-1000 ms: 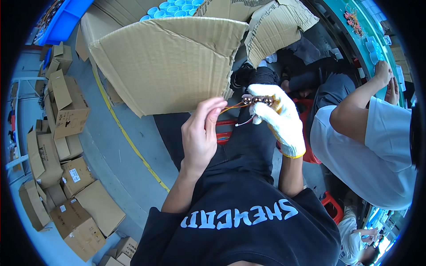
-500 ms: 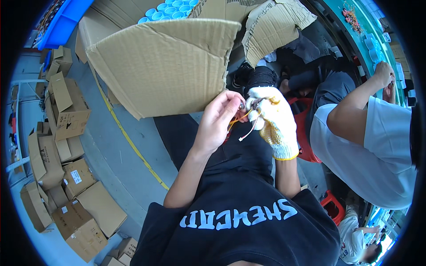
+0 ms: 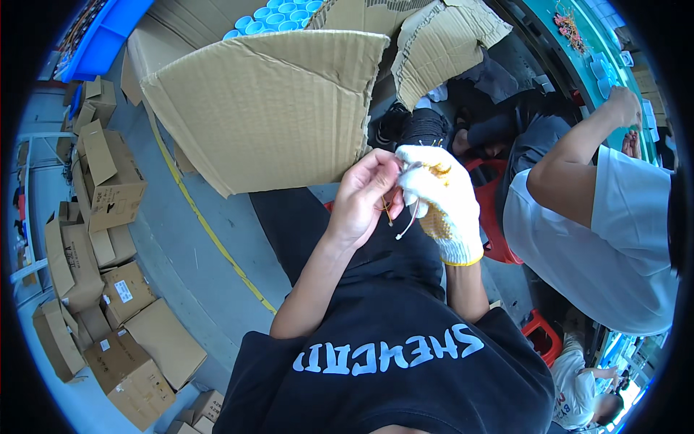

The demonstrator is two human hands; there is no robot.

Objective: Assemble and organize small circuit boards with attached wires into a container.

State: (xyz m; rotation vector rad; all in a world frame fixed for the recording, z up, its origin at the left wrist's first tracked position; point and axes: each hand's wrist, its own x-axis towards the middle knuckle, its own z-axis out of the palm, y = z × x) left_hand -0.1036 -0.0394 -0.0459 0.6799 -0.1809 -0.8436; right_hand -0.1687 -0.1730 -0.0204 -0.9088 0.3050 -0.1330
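My bare left hand point(image 3: 361, 194) is closed in a pinch, its fingertips touching those of my right hand point(image 3: 442, 195). A white knitted glove with yellowish patches covers the right hand, which is closed too. Both grip a small wired part, mostly hidden between the fingers. Thin wires point(image 3: 387, 207) in orange and yellow hang below the left fingertips. A paler wire with a small white connector point(image 3: 399, 236) dangles under the gloved fingers. The hands meet above my dark trousers, close to the torn edge of a big cardboard flap point(image 3: 267, 112).
Light-blue cups point(image 3: 278, 18) fill the carton behind the flap. Several cardboard boxes point(image 3: 119, 289) line the floor at left, past a yellow line point(image 3: 206, 224). A co-worker in white point(image 3: 571, 239) sits close on my right at a green bench point(image 3: 571, 54), near a red stool point(image 3: 499, 217).
My hands have come together, hiding more of the wired part. The gloved hand has turned and shifted slightly left. The co-worker's hands have moved apart.
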